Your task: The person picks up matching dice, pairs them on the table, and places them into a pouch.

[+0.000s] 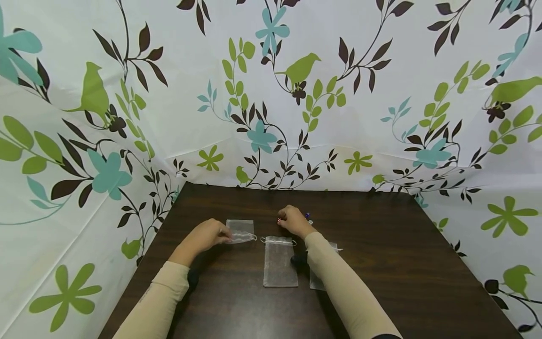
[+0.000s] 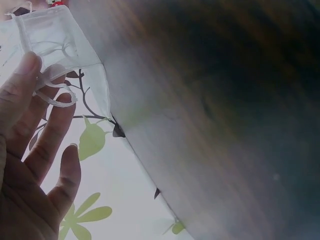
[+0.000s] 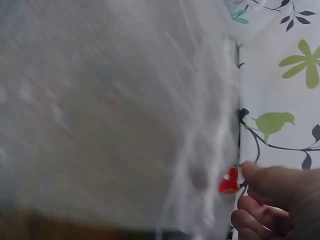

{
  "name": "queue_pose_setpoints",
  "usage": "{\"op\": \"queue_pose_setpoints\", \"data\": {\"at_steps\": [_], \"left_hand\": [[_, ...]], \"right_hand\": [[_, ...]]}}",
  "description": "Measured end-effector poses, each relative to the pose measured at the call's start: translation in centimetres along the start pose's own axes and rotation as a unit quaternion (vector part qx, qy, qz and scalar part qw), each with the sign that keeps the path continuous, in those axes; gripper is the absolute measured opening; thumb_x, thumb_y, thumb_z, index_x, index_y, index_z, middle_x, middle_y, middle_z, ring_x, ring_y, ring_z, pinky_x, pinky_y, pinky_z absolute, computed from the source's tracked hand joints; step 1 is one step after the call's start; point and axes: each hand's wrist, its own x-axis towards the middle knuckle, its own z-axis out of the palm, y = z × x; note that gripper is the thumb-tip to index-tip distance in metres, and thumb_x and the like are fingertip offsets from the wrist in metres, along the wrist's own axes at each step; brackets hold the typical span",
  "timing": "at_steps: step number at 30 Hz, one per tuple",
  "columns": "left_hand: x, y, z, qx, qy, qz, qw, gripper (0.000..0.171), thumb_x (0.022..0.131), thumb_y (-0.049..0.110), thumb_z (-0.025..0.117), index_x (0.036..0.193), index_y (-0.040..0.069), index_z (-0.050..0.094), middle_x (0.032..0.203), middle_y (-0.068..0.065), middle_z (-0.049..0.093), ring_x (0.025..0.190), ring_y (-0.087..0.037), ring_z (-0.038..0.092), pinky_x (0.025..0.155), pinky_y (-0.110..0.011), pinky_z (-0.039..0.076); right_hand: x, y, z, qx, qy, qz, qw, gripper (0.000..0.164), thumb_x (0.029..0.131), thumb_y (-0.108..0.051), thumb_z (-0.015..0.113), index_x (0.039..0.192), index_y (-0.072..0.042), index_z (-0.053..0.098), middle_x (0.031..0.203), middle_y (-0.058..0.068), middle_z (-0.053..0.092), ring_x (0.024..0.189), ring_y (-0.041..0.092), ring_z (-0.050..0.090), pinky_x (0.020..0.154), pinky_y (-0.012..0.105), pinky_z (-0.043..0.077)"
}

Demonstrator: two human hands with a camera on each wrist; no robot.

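Note:
My left hand (image 1: 210, 234) pinches the edge of a sheer white drawstring pouch (image 1: 240, 226) at the left of the table. In the left wrist view, thumb and index finger hold this pouch (image 2: 60, 37) near its looped cord. Farther right, my right hand (image 1: 292, 220) holds a small red die (image 1: 279, 220) with white spots. In the right wrist view the red die (image 3: 229, 181) shows at the tips of thumb and finger, beside a blurred sheer pouch (image 3: 100, 110) close to the camera. A blue die (image 1: 307, 215) and a whitish die (image 1: 310, 221) lie behind the right hand.
A second sheer pouch (image 1: 281, 266) lies flat between the arms. A third pouch (image 1: 316, 281) is partly covered by the right forearm. The dark wooden table (image 1: 402, 263) meets a patterned cloth (image 1: 190, 117) at its back and sides.

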Motion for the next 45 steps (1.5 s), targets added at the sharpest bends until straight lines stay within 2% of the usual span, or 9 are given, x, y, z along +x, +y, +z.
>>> {"op": "queue_pose_setpoints", "data": {"at_steps": [6, 11, 14, 18, 23, 28, 35, 45], "left_hand": [[0.0, 0.0, -0.1, -0.002, -0.003, -0.005, 1.0000, 0.007, 0.085, 0.011, 0.081, 0.089, 0.017, 0.082, 0.088, 0.007, 0.076, 0.080, -0.011, 0.070, 0.071, -0.031, 0.057], [0.0, 0.0, -0.1, -0.003, 0.002, 0.001, 1.0000, 0.007, 0.085, 0.012, 0.081, 0.088, 0.018, 0.082, 0.087, 0.008, 0.075, 0.078, -0.009, 0.069, 0.070, -0.029, 0.056], [-0.2, 0.0, 0.1, -0.008, 0.002, -0.002, 1.0000, 0.007, 0.085, 0.012, 0.081, 0.088, 0.018, 0.081, 0.086, 0.009, 0.075, 0.076, -0.007, 0.068, 0.068, -0.027, 0.055], [-0.5, 0.0, 0.4, -0.013, 0.000, -0.001, 0.9999, 0.007, 0.085, 0.012, 0.081, 0.089, 0.018, 0.081, 0.085, 0.009, 0.075, 0.074, -0.005, 0.067, 0.066, -0.026, 0.054], [-0.5, -0.1, 0.6, -0.014, 0.006, 0.003, 0.9999, 0.007, 0.084, 0.012, 0.081, 0.088, 0.018, 0.081, 0.085, 0.009, 0.075, 0.075, -0.005, 0.067, 0.066, -0.027, 0.054], [-0.4, -0.3, 0.6, -0.010, 0.007, -0.005, 0.9999, 0.007, 0.085, 0.013, 0.081, 0.088, 0.019, 0.081, 0.086, 0.009, 0.075, 0.077, -0.006, 0.067, 0.067, -0.027, 0.054], [-0.5, -0.5, 0.6, -0.011, 0.008, -0.001, 0.9999, 0.006, 0.085, 0.013, 0.081, 0.088, 0.018, 0.081, 0.086, 0.008, 0.075, 0.078, -0.008, 0.068, 0.069, -0.028, 0.055], [-0.4, -0.6, 0.4, -0.012, 0.011, 0.007, 0.9998, 0.005, 0.084, 0.013, 0.081, 0.088, 0.018, 0.081, 0.087, 0.009, 0.075, 0.079, -0.008, 0.069, 0.070, -0.028, 0.055]], "right_hand": [[0.3, 0.5, -0.7, 0.006, 0.024, 0.038, 0.999, 0.033, 0.099, -0.019, 0.068, 0.122, 0.005, 0.068, 0.117, 0.016, 0.064, 0.107, 0.032, 0.063, 0.092, 0.046, 0.052], [0.2, 1.4, -1.3, -0.023, 0.083, 0.062, 0.994, 0.025, 0.101, -0.014, 0.065, 0.116, 0.004, 0.070, 0.112, 0.018, 0.066, 0.107, 0.034, 0.062, 0.095, 0.048, 0.049], [-0.1, 2.0, -1.6, -0.051, 0.094, 0.078, 0.991, 0.021, 0.098, -0.011, 0.068, 0.112, 0.005, 0.071, 0.108, 0.018, 0.066, 0.106, 0.036, 0.063, 0.094, 0.049, 0.049], [-0.6, 2.6, -1.7, -0.083, 0.077, 0.098, 0.989, 0.022, 0.095, -0.012, 0.072, 0.109, 0.004, 0.072, 0.106, 0.018, 0.066, 0.103, 0.037, 0.062, 0.092, 0.050, 0.050], [-1.1, 3.0, -1.7, -0.113, 0.055, 0.117, 0.985, 0.028, 0.090, -0.011, 0.078, 0.113, 0.004, 0.071, 0.109, 0.020, 0.065, 0.108, 0.039, 0.062, 0.094, 0.051, 0.050], [-1.3, 3.2, -1.5, -0.134, 0.044, 0.114, 0.983, 0.029, 0.086, -0.005, 0.081, 0.112, 0.004, 0.072, 0.109, 0.021, 0.066, 0.108, 0.040, 0.063, 0.094, 0.050, 0.050], [-1.6, 3.5, -1.3, -0.119, 0.038, 0.107, 0.986, 0.022, 0.086, 0.002, 0.077, 0.108, 0.005, 0.072, 0.106, 0.020, 0.066, 0.105, 0.038, 0.064, 0.093, 0.048, 0.051], [-1.8, 3.4, -1.9, -0.111, 0.037, 0.103, 0.988, 0.021, 0.086, 0.010, 0.069, 0.107, 0.008, 0.072, 0.107, 0.023, 0.068, 0.107, 0.040, 0.064, 0.094, 0.049, 0.051]]}}
